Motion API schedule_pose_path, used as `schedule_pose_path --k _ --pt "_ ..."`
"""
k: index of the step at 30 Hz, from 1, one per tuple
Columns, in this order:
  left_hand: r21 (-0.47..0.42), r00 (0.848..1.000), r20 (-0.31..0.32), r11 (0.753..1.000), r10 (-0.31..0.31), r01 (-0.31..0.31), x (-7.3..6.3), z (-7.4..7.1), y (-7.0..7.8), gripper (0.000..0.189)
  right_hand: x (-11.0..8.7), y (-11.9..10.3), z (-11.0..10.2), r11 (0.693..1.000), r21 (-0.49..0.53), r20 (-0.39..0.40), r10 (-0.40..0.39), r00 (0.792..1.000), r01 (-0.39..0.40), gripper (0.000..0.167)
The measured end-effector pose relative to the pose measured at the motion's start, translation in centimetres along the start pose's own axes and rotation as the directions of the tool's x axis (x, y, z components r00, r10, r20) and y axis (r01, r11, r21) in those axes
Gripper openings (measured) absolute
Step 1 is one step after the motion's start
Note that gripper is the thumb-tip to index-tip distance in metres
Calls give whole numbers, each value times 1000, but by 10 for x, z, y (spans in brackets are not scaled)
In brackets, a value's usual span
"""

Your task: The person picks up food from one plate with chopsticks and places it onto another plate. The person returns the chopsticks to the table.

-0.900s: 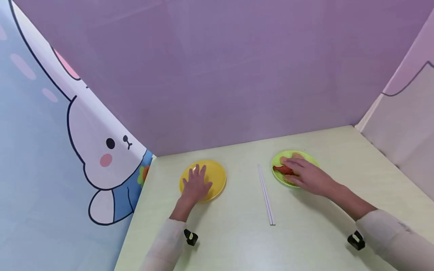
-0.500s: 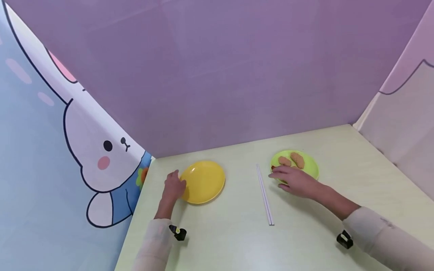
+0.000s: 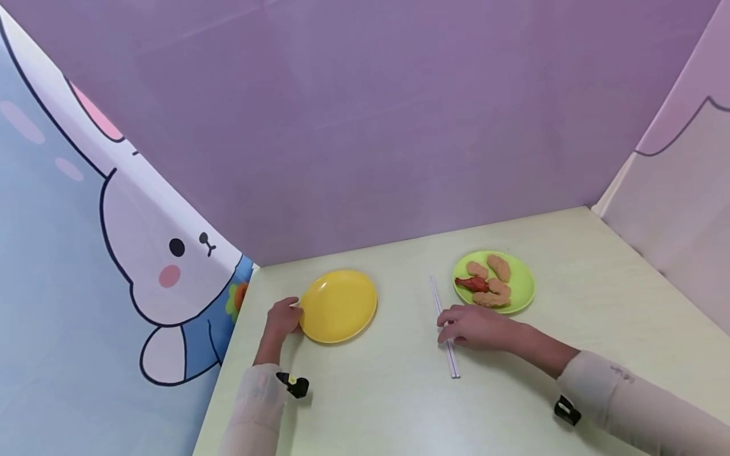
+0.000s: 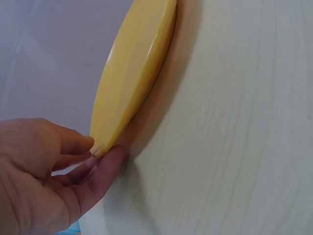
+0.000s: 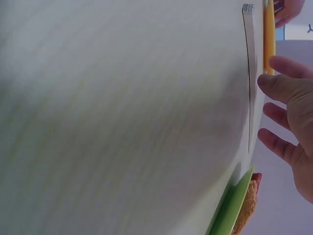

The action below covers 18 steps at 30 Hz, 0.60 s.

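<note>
My left hand (image 3: 281, 318) is at the left edge of a yellow plate (image 3: 339, 307). In the left wrist view its thumb and fingers pinch the plate's rim, one side above and the other below. A pair of pale chopsticks (image 3: 452, 362) lies side by side on the table, right of the yellow plate. Just over their middle hovers my right hand (image 3: 481, 327), fingers spread and slightly bent. The right wrist view shows a gap between those fingertips and the chopsticks (image 5: 251, 63). Behind this hand sits a green plate (image 3: 525, 288) bearing fried chicken pieces (image 3: 499, 268) and a red drumstick-shaped piece (image 3: 472, 284).
The pale wooden table (image 3: 388, 405) meets a purple cloth wall (image 3: 399, 126) at its back edge. A blue panel with a cartoon rabbit (image 3: 171, 253) stands along the left, and a pale panel (image 3: 684, 209) along the right.
My left hand has moved from over the yellow plate to its left rim and taken hold there. My right hand has come off the food on the green plate, leftward and nearer, to above the chopsticks.
</note>
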<state>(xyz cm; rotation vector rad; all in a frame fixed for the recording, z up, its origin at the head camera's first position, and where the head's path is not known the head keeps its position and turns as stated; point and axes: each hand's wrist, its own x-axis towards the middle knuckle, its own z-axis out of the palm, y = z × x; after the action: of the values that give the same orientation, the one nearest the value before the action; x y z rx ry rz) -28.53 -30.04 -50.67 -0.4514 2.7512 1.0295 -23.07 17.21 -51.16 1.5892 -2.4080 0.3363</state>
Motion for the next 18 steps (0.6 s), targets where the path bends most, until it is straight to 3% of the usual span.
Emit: schedule_pose_path --k 5,10,18 --pt "-63 1000 5 998 -24 24 4 3 -4 50 0 -1 4 999 28 46 -27 999 26 30" --pt "-109 999 9 993 -37 38 5 4 -5 52 1 -2 4 1000 -7 132 -11 991 12 24" --pt "-172 996 35 981 -82 87 8 6 -7 54 2 -3 7 999 -32 129 -39 991 44 16"
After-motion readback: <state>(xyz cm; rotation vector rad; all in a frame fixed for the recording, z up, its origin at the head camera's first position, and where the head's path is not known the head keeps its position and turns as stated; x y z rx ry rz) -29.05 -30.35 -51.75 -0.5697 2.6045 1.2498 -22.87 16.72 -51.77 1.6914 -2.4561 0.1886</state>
